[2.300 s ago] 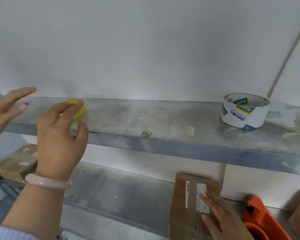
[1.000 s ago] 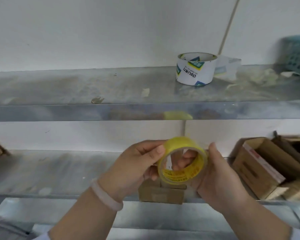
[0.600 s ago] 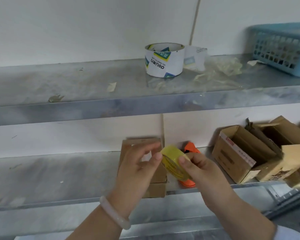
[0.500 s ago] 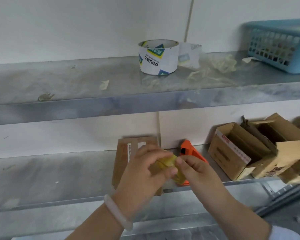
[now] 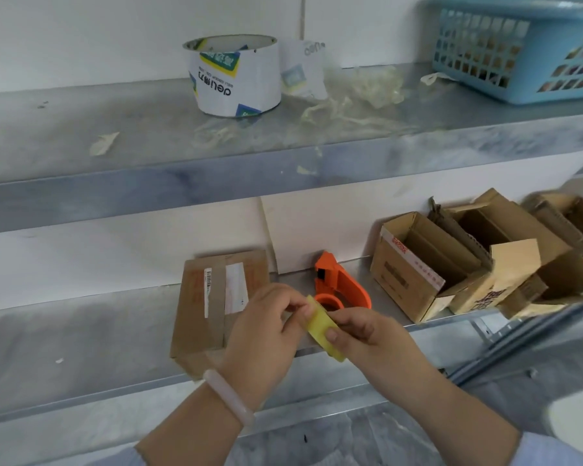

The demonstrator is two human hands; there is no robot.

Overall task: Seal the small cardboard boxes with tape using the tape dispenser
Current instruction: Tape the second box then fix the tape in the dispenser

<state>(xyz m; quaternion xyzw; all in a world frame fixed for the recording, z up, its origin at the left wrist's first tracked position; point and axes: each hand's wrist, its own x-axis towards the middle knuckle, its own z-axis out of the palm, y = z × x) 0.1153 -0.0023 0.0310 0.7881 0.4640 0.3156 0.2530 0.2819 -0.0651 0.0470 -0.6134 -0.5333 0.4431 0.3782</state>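
2 hands on 1 yellow tape roll (image 5: 322,326), out in front of the lower shelf (image 5: 81,338) edge. Looks like hunting for the free end before loading, judged only from the grip. Best done slowly: turn the roll a little at a time, drag a thumbnail across the outer face to catch the ridge, lift 1 corner first, then peel straight to avoid splitting the strip. Keep the peeled end clear of the fingers. Then over to the orange tape dispenser (image 5: 342,287), lying just behind the roll on the same shelf, hub empty as far as can be seen.

Left hand (image 5: 266,334): curled tight, fingertips pinching the roll's upper rim. Right hand (image 5: 367,334): curled round the lower side, thumb pressed flat on the yellow face. Neither slack, nothing else held.

Closed cardboard box (image 5: 212,307) flat on the shelf just left of the dispenser, partly behind the left hand. Several open boxes (image 5: 418,264) further right, not yet sealed.
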